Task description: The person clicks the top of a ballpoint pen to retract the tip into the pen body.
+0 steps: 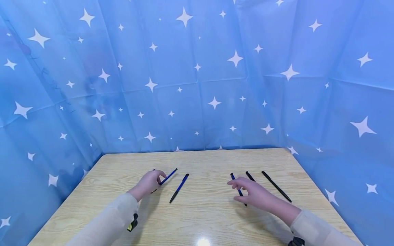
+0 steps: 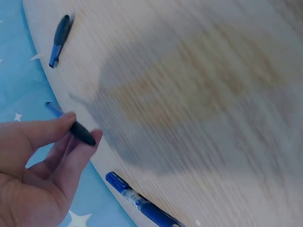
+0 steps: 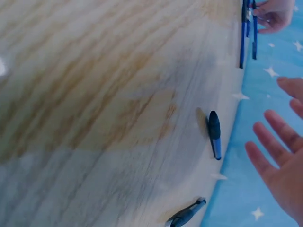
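Observation:
My left hand [image 1: 149, 184] pinches a blue pen [image 1: 168, 177] with a dark grip between thumb and fingers. In the left wrist view this pen [image 2: 83, 134] is held just off the wooden table. Another pen lies mostly hidden beneath that hand, and a blue-and-black pen [image 1: 179, 188] rests to its right. My right hand [image 1: 253, 194] hovers with fingers spread over a blue pen [image 1: 232, 176], holding nothing. From the right wrist, the right hand [image 3: 284, 161] appears beside a pen [image 3: 214, 135] on the table.
Two black pens lie on the right: one [image 1: 250, 176] partly covered by the right hand, the other [image 1: 276, 186] farther right. The wooden table [image 1: 203, 212] ends at a blue star-patterned curtain [image 1: 197, 102] behind it and at both sides.

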A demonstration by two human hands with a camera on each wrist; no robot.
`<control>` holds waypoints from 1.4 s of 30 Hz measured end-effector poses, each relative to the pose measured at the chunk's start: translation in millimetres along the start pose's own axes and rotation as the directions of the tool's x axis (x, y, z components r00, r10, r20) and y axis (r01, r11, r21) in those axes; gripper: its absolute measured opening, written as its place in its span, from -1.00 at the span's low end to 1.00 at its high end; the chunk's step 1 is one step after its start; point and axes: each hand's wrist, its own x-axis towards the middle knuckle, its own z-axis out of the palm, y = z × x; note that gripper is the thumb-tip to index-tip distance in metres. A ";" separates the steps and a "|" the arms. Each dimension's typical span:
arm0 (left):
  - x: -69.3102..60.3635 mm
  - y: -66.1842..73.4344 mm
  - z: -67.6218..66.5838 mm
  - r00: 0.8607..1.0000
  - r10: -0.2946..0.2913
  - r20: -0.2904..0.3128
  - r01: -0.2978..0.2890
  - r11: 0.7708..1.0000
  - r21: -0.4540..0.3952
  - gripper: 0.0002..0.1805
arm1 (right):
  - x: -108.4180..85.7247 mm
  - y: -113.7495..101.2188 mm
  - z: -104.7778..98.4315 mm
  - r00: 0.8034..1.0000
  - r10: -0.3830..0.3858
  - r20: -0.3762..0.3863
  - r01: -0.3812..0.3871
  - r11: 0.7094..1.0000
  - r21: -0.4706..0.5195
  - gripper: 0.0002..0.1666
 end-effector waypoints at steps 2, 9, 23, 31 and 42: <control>1.1 -2.5 -0.3 0.999 0.008 0.036 -0.007 1.000 -0.014 -0.57 | -0.6 0.7 0.5 1.000 0.008 0.019 -0.008 1.000 0.012 -0.44; 3.1 -11.3 -2.9 0.981 0.076 0.180 -0.071 0.997 -0.033 -0.51 | -0.8 1.2 4.6 0.998 0.023 0.061 -0.024 1.000 0.018 -0.44; 2.4 -12.1 -7.7 0.958 0.022 0.286 0.001 0.997 -0.081 -0.46 | 2.0 0.7 7.4 0.992 0.024 0.123 -0.023 1.000 -0.005 -0.43; 6.1 -12.0 -14.6 0.951 0.016 0.309 0.003 0.998 -0.060 -0.44 | 6.8 -0.7 4.5 0.990 -0.004 0.139 0.008 0.999 -0.031 -0.41; 8.9 -23.3 -44.9 0.959 0.018 0.283 -0.013 1.000 -0.020 -0.48 | 22.3 -8.6 11.0 0.988 -0.012 0.156 0.022 0.998 -0.061 -0.42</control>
